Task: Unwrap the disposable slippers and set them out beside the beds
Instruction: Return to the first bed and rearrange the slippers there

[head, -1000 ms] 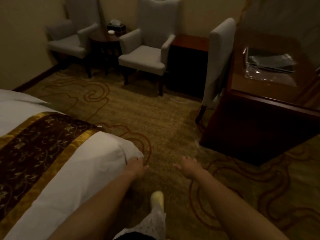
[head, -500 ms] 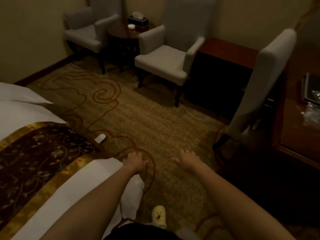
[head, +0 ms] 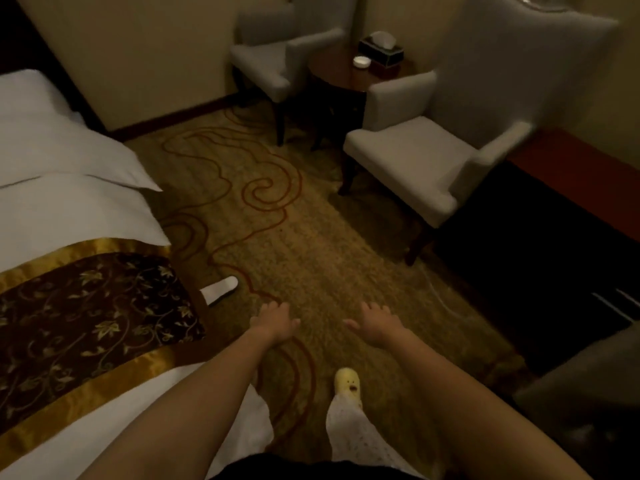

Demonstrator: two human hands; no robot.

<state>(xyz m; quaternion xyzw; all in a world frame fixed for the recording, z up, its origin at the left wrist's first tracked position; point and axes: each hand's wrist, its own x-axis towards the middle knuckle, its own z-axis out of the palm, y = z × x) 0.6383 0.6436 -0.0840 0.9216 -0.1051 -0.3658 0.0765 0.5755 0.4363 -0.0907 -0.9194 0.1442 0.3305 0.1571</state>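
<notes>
Risk, from the head view: we may tread on the white slipper (head: pixel 220 289), lying on the carpet (head: pixel 311 244) just beside the bed (head: pixel 79 317) and partly hidden by its corner. Our left hand (head: pixel 273 322) and right hand (head: pixel 376 325) are loose, holding nothing. Our yellow shoe (head: pixel 348 381) is near; the armchair (head: pixel 412 161) stands well apart.

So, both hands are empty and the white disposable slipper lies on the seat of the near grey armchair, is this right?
Not quite. In the head view the white disposable slipper lies on the patterned brown carpet, beside the white bed. The left hand and the right hand are empty.
</notes>
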